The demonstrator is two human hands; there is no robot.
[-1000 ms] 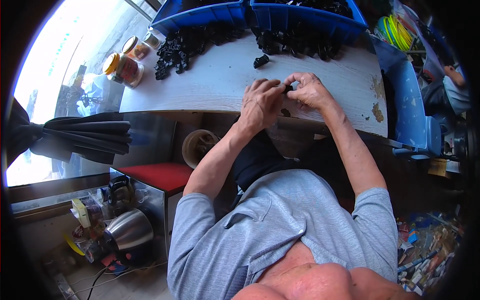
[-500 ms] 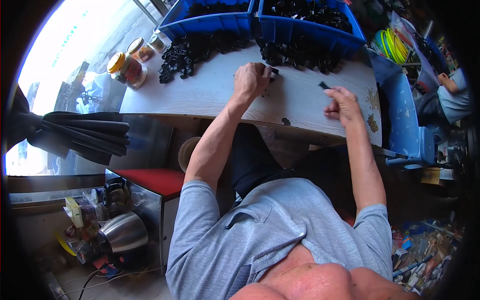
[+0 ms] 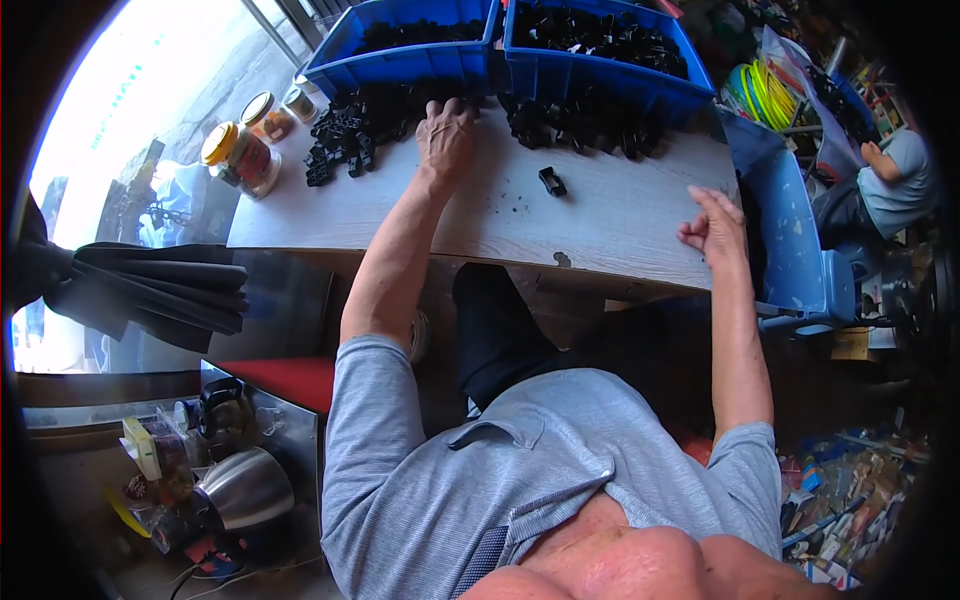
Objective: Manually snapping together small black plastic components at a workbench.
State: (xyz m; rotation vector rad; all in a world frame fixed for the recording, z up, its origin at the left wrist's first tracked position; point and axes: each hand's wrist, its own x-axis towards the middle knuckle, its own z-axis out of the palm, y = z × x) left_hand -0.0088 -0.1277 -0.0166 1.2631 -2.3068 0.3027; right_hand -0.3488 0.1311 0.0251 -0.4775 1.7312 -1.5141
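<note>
My left hand (image 3: 447,140) is at the front edge of the left heap of small black plastic parts (image 3: 345,135), its fingers bent down so their tips are hidden. My right hand (image 3: 717,228) hovers over the table's right end with its fingers apart and nothing visible in them. One black plastic part (image 3: 552,182) lies alone on the pale tabletop (image 3: 480,225) between my hands. A second heap of black parts (image 3: 585,125) lies beyond it, in front of the right blue crate (image 3: 610,72).
The left blue crate (image 3: 400,70) also holds black parts. Jars, one with a yellow lid (image 3: 240,160), stand at the table's left. A light blue tub (image 3: 800,225) adjoins the right edge. Farther right are a yellow-green coil (image 3: 765,95) and another person (image 3: 893,185).
My left hand has moved left to the heap, leaving a black part on the table. My right hand has moved right, and the black piece at its fingertips is no longer seen.
</note>
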